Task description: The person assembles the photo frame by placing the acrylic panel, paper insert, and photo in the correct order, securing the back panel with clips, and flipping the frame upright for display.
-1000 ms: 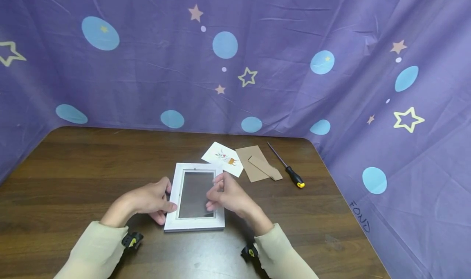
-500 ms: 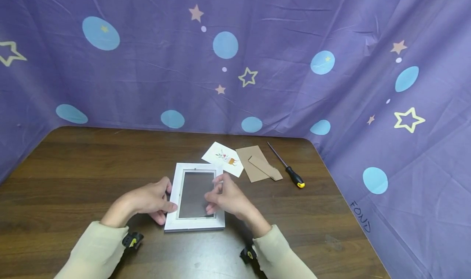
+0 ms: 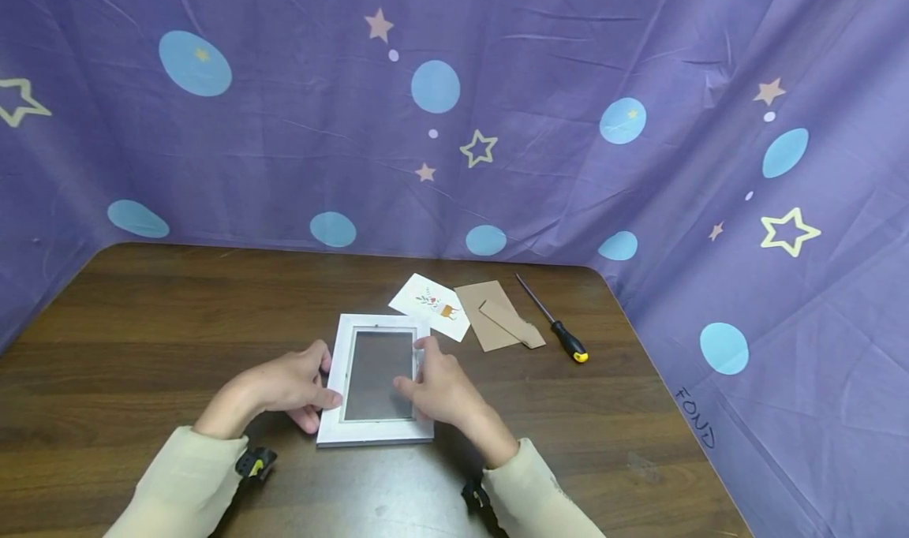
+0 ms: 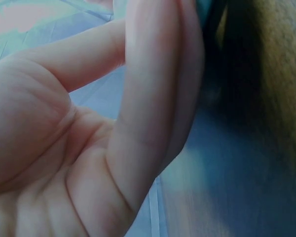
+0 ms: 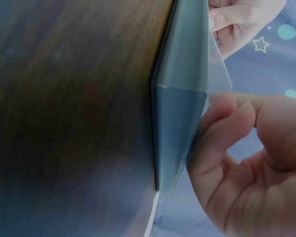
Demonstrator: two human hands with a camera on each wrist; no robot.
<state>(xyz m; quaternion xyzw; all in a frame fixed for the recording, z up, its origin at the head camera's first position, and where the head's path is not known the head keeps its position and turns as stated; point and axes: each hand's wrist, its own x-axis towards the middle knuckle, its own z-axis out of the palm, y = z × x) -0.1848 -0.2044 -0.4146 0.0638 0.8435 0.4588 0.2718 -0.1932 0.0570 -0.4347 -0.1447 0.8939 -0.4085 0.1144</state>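
A white picture frame (image 3: 330, 420) lies on the table, its opening showing a grey, see-through area. My left hand (image 3: 287, 380) grips its left side, thumb on the top face and fingers down by the edge. My right hand (image 3: 447, 388) is at the frame's right side, index finger near the inner edge and thumb above the opening. In the right wrist view, a clear pane (image 5: 221, 74) stands up at a slant from the frame, and the curled fingers of the right hand (image 5: 246, 153) hold its corner; the exact contact is partly hidden.
Behind the frame lie a white card with a printed plant (image 3: 429, 305) and a brown backing board with a stand (image 3: 490, 313). To their right is a black and yellow screwdriver (image 3: 564, 337). A purple patterned cloth (image 3: 540, 128) hangs around the wooden table (image 3: 177, 309).
The right hand has turned slightly and shifted: its index finger lies straighter along the inner edge, and its thumb stretches out over the opening. The left hand and frame stay put.
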